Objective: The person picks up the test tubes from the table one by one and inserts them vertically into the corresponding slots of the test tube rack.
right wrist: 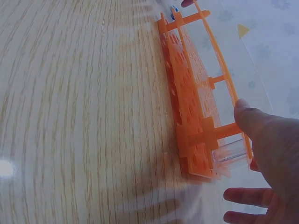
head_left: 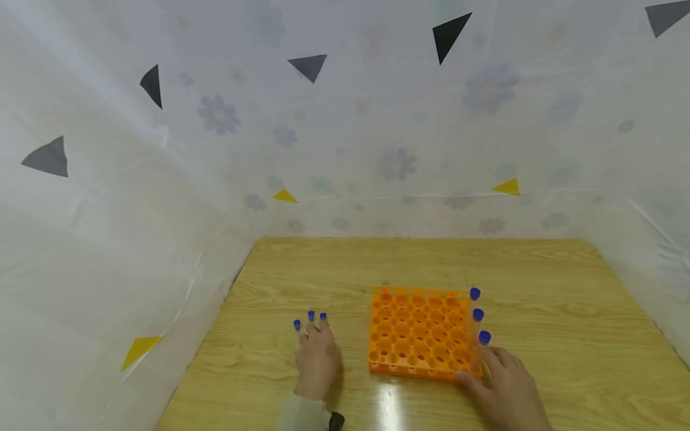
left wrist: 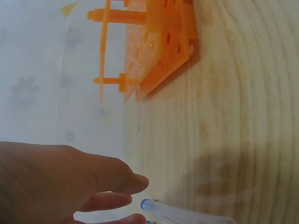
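In the head view, an orange test tube rack [head_left: 426, 370] stands on the wooden table. My right hand [head_left: 509, 383] holds its near right corner, the thumb on the near edge and the fingers round the right side; two fingers stretch out free in the right wrist view. Blue-capped test tubes [head_left: 478, 315] line the rack's right side; a clear tube [right wrist: 231, 151] shows within that end. To the left, my left hand [head_left: 317, 362] reaches over the table, fingers extended beside three upright tubes with blue caps [head_left: 311, 315]. One tube [left wrist: 187, 214] stands just past the fingertips in the left wrist view.
The wooden table [head_left: 571, 299] meets a pale flowered sheet [head_left: 345, 137] at the back and both sides. Black, grey and yellow triangles [head_left: 507, 187] mark the sheet. A dark band [head_left: 336, 421] circles the left wrist by the light sleeve [head_left: 304, 413].
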`<state>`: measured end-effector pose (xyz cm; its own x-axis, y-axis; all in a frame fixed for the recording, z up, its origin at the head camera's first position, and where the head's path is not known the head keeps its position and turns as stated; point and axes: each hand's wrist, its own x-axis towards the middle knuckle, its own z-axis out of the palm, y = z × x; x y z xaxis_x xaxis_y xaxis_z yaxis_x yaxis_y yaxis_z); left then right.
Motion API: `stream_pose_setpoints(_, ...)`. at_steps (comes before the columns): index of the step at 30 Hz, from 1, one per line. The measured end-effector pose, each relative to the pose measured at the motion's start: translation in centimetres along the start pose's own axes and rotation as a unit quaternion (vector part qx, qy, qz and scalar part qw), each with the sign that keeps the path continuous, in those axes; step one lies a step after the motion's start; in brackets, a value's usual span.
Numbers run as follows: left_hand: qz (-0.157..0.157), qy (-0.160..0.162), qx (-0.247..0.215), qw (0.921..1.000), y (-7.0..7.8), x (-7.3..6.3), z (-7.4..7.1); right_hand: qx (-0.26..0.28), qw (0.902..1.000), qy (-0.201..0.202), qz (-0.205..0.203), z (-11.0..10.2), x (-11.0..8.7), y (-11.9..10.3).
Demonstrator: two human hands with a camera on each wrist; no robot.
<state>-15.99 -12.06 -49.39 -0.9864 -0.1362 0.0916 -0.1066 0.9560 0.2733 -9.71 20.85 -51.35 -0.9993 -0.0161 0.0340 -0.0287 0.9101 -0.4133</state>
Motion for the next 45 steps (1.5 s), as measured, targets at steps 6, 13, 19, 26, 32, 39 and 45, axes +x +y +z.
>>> stream_pose_setpoints(6, 0.006, -0.003, 0.015, 0.9999, -0.2, -0.2, 0.7, 0.0, 1.0, 0.009, -0.003, 0.1, -0.1, 0.0)
stream_pose_setpoints(13, 0.018, 0.024, 0.025, 0.9992, -0.3, -0.4, 1.2, 0.005, 1.0, 0.006, -0.003, 0.0, 0.0, 0.0)
stream_pose_setpoints(19, 0.036, 0.052, 0.033, 0.9974, -0.3, -1.0, 1.3, -0.001, 0.9999, 0.01, -0.005, 0.1, -0.1, 0.0)
stream_pose_setpoints(26, 0.054, 0.086, 0.043, 0.9939, -0.3, -1.1, 1.9, 0.002, 1.0, 0.006, -0.002, 0.0, -0.2, 0.0)
stream_pose_setpoints(32, 0.052, 0.085, 0.021, 0.9948, -0.4, -0.9, 2.1, 0.002, 1.0, 0.0, 0.003, 0.0, -0.1, 0.0)
stream_pose_setpoints(39, 0.055, 0.078, -0.015, 0.9953, -0.5, -0.9, 1.9, 0.004, 1.0, 0.003, 0.002, 0.0, -0.2, -0.1)
stream_pose_setpoints(45, 0.053, 0.056, -0.056, 0.9954, -0.4, -0.5, 1.6, 0.006, 1.0, 0.001, 0.002, -0.1, -0.2, -0.1)
